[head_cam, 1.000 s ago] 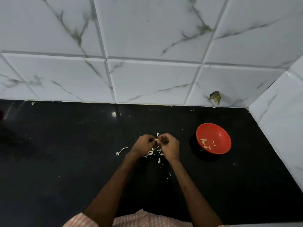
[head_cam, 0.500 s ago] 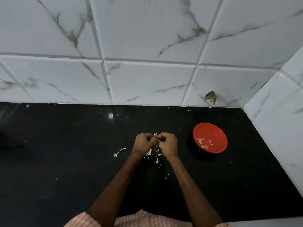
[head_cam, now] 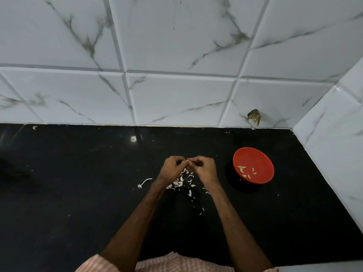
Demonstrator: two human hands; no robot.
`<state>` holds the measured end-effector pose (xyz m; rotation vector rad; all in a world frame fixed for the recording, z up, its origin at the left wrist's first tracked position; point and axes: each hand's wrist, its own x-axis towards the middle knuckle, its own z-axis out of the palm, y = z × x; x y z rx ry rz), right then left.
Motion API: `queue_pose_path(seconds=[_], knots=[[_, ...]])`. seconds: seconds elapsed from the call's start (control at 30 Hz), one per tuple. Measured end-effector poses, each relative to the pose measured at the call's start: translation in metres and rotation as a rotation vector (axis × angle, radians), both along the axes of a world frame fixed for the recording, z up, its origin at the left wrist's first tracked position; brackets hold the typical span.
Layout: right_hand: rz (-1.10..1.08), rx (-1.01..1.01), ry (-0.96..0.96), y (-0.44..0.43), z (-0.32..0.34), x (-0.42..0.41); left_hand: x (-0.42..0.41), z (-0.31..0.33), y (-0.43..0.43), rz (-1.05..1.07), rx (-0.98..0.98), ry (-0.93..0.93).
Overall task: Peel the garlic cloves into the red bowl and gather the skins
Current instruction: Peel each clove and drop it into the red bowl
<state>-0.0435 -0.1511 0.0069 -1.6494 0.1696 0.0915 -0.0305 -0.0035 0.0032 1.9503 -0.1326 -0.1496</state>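
My left hand (head_cam: pixel 173 167) and my right hand (head_cam: pixel 204 168) meet fingertip to fingertip over the black counter (head_cam: pixel 78 193). Between them they pinch a small garlic clove (head_cam: pixel 188 160), of which only a pale sliver shows. Below the hands lies a loose heap of white garlic skins (head_cam: pixel 181 181), with more flakes trailing toward me. The red bowl (head_cam: pixel 261 154) stands to the right of my right hand, apart from it, with several peeled cloves (head_cam: pixel 245 170) inside.
A curled white garlic stem (head_cam: pixel 145 182) lies left of the heap. White marble-look tiled walls (head_cam: pixel 176 95) close the counter at the back and on the right. A brownish scrap (head_cam: pixel 254 116) sticks to the back wall above the bowl.
Both hands have stayed together at the clove, with only small finger movement. The view has shifted slightly, so the bowl and the hands sit a little differently in the frame.
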Motion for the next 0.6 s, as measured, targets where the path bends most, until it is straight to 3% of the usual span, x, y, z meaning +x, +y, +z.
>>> queue_pose_path(seconds=[0.3,0.47,0.6], knots=[[-0.052,0.014,-0.018,0.007,0.008,0.002,0.000,0.002,-0.009,0.116,-0.071,-0.007],[-0.023,0.122,0.019,0.006,0.013,-0.002,0.000,0.008,-0.004,0.061,-0.117,-0.003],[0.003,0.076,-0.055,0.003,0.016,0.000,0.005,0.014,0.001,0.058,-0.152,-0.029]])
